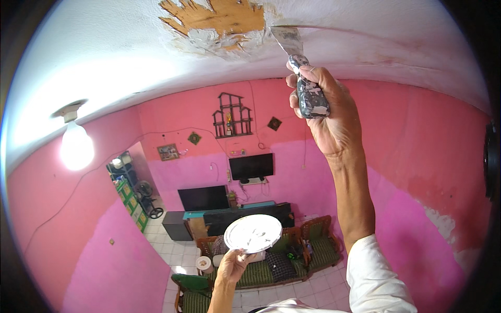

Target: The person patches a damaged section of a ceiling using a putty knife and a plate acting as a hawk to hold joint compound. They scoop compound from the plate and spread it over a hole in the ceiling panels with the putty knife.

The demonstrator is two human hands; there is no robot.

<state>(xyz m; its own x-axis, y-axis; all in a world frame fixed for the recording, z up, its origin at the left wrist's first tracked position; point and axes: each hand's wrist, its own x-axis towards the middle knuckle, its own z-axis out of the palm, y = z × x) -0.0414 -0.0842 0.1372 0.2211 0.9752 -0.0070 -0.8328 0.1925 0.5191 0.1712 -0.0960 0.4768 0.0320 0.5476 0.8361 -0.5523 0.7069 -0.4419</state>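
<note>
The left hand (233,267) carried a white disc (253,233) smeared with white paste, its grip pinching the near rim from below. Above and to the right of the disc, the right hand (334,107) had its grip wrapped firmly around the dark, paint-spotted handle of a scraper (312,98), blade up at the ceiling (135,47). High over the disc, beside that blade, showed a ragged patch of bare wood (224,20). Up and left of the disc, a bulb (77,147) glowed. Beyond and below the disc stood a green-cushioned sofa (255,275); beyond and above it, a black screen (251,167) and, higher, a dark shelf (233,135) against the pink wall (172,115).
</note>
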